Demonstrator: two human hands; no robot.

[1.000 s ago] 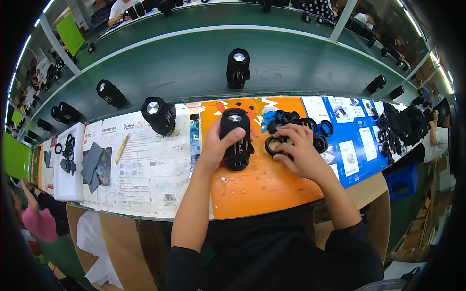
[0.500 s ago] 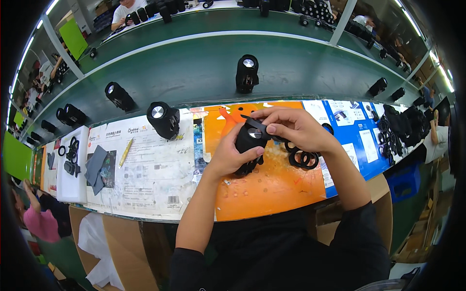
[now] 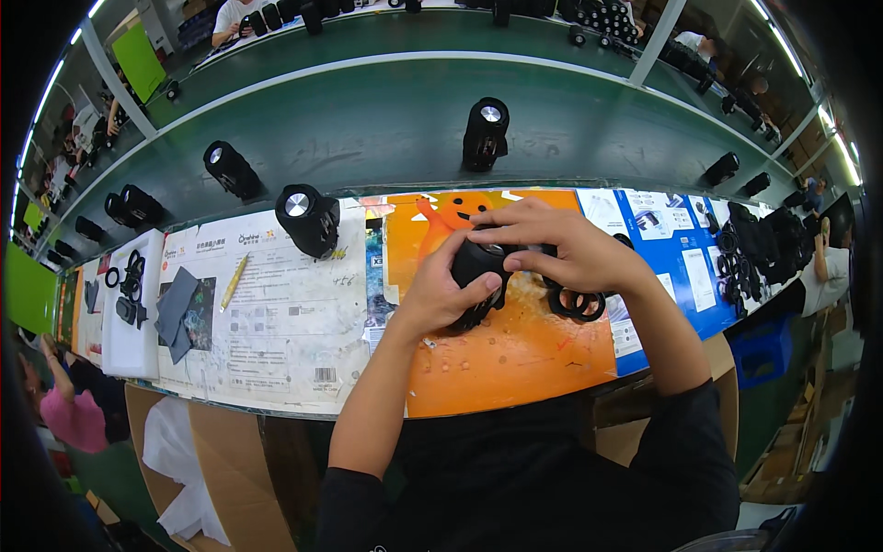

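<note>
A black cylindrical speaker (image 3: 471, 267) with a silver disc in its end stands on the orange sheet (image 3: 515, 368). Wrapped around its left side is my left hand (image 3: 440, 287), the thumb lying across the front. My right hand (image 3: 563, 244) is bent over the speaker's top rim, its fingers and thumb gripping the edge. Whether a ring sits beneath those fingers is hidden. Several loose black rings (image 3: 578, 304) lie just below my right hand. Left of my hands, another black speaker (image 3: 309, 221) rests at the bench's far edge.
Beyond the bench, a green conveyor (image 3: 368, 129) carries speakers, including one straight ahead (image 3: 486, 134). To the left lie a yellow pen (image 3: 235, 281), a grey cloth (image 3: 178, 311) and a white foam tray (image 3: 138, 350) with black parts. Black rings (image 3: 733, 267) are heaped at right.
The black band my right fingers held up at the speaker's top no longer shows; that hand now lies lower over the rim. Speakers on the conveyor have shifted slightly right.
</note>
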